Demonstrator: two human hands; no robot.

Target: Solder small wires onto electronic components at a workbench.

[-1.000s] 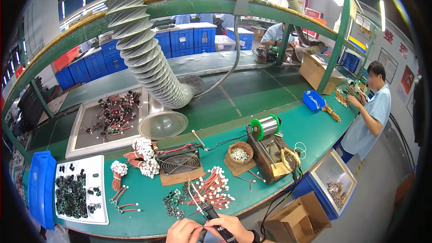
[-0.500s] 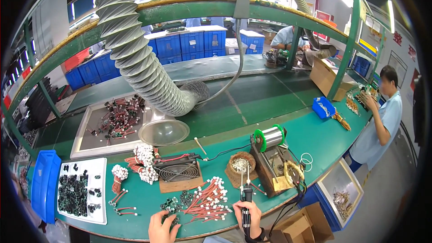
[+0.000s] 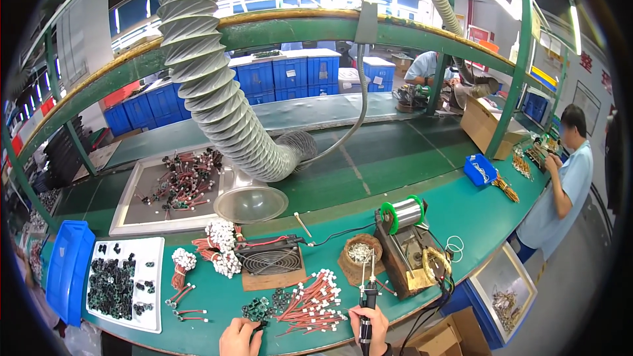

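Currently, wired dark parts fill the framed tray; loose dark parts and red leads lie unjoined on the bench. Right hand grips soldering iron; left hand bent at loose parts, pinch unclear.

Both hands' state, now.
Left hand: fingertips at a dark part; whether gripped cannot be told.
Right hand: closed, holding the soldering iron.

Dk band, prob., on R wrist.
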